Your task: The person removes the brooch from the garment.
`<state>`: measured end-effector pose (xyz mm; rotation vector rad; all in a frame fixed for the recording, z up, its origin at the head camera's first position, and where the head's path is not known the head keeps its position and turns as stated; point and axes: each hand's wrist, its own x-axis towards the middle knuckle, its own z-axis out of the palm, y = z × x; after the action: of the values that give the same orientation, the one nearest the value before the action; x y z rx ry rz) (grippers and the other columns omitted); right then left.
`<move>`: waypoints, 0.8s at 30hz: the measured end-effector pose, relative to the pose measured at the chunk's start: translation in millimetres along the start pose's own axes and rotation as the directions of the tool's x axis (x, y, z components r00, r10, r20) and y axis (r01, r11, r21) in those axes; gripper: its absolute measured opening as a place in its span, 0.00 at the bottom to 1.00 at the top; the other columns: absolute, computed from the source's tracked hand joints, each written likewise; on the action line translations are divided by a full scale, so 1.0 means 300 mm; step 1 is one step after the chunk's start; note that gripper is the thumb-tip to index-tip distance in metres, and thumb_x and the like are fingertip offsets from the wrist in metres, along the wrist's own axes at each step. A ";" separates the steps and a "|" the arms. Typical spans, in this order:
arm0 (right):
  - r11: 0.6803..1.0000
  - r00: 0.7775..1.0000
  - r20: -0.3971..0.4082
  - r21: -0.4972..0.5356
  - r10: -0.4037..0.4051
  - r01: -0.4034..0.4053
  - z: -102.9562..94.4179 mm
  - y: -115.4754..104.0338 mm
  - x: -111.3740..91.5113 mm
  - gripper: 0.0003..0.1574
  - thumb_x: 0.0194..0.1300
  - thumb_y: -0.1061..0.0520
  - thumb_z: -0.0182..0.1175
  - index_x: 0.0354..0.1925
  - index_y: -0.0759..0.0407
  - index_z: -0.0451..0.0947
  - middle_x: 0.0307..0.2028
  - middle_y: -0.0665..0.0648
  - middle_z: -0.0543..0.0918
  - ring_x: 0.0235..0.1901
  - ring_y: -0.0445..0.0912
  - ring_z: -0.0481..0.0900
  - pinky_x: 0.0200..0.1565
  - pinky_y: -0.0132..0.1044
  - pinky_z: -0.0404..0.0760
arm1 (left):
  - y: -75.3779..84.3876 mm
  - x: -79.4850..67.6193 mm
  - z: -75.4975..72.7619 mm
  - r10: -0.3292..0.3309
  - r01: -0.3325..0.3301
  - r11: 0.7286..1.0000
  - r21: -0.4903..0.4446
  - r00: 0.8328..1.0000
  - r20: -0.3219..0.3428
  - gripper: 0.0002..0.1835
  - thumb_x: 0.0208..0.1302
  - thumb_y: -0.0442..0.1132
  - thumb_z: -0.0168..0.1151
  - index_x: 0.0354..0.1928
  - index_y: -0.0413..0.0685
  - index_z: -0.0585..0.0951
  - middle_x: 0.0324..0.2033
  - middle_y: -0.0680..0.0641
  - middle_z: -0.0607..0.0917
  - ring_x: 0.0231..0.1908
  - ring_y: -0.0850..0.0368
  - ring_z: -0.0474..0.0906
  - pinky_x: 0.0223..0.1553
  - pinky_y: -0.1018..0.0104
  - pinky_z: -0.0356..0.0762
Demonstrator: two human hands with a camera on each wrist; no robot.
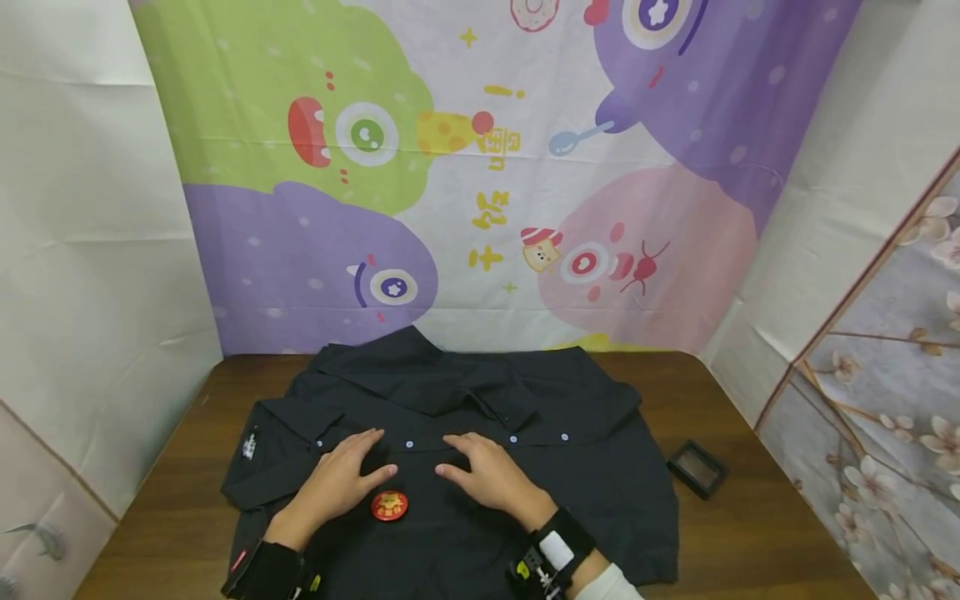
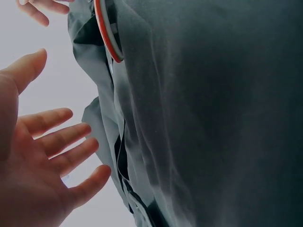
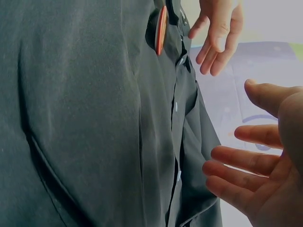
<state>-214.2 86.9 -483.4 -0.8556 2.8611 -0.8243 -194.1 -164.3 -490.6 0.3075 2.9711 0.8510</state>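
Note:
A black button-up shirt (image 1: 600, 500) lies spread on the table, its collar toward the far edge. On its front sits a round red badge (image 1: 389, 506) with a gold figure; in both wrist views the badge (image 2: 108, 33) stands edge-on against the cloth. My left hand (image 1: 341, 475), fingers spread, hovers over the shirt to the left of the badge and holds nothing. To the badge's right my right hand (image 1: 487, 473) is likewise held out with spread fingers and nothing in it. In the wrist views both palms face inward, apart from the cloth.
A small dark square box (image 1: 697, 468) with a window-like top lies on the brown wooden table (image 1: 765, 533), right of the shirt. Behind the table hangs a cartoon-printed cloth (image 1: 480, 317). White walls stand at both sides, with a floral panel (image 1: 885, 417) at right.

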 end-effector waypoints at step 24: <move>1.000 0.999 0.028 -0.004 -0.018 0.018 0.014 -0.027 0.005 0.32 0.68 0.42 0.58 0.63 0.58 0.74 0.54 0.55 0.81 0.54 0.47 0.80 0.55 0.42 0.79 | -0.015 -0.017 0.001 -0.030 0.031 0.999 -0.026 0.999 0.021 0.36 0.65 0.54 0.61 0.68 0.39 0.68 0.66 0.35 0.71 0.66 0.33 0.65 0.62 0.31 0.61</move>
<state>-210.8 78.4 -482.8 -0.8876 2.8363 -0.8021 -189.9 -169.0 -493.2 0.2671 2.9354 0.8777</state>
